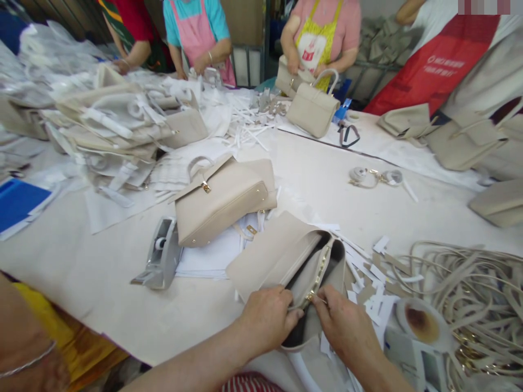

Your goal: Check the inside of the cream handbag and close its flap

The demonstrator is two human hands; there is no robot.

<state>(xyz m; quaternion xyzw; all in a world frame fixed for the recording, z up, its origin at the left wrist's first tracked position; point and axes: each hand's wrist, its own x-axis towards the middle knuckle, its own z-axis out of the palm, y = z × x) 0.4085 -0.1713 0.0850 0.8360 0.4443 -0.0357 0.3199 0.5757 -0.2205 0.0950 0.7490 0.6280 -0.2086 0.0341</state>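
- Head view: my left hand [267, 318] grips the near edge of an open beige leather handbag [281, 256] that lies flat on the white worktable [81, 272] just in front of me, fingers curled over the rim of its opening.
- My right hand [347, 326] meets it from the other side, thumb and forefinger pinched on the end of the gold zipper [316, 280] that runs along the bag's mouth; the dark lining shows in the gap below.
- Just behind that bag lies a second beige handbag with a gold clasp and a curved handle [220, 198], tilted on a stack of white paper sheets [212, 256].
- A grey tape dispenser [161, 256] stands to the left of the sheets, near but apart from the bag I hold.
- To my right, a tangle of beige leather straps [469, 283] spreads across the table, with white paper scraps [371, 272] scattered between it and my bag.
- A small round cup with a brown stain inside [420, 321] sits near my right wrist.
- At the far left is a heap of beige bag pieces wrapped in white paper [114, 120].
- Across the table, other people in aprons handle more beige bags; one upright handbag [312, 109] stands before a person in a yellow apron [318, 38].
- A blue folder [18, 201] lies at the left edge.
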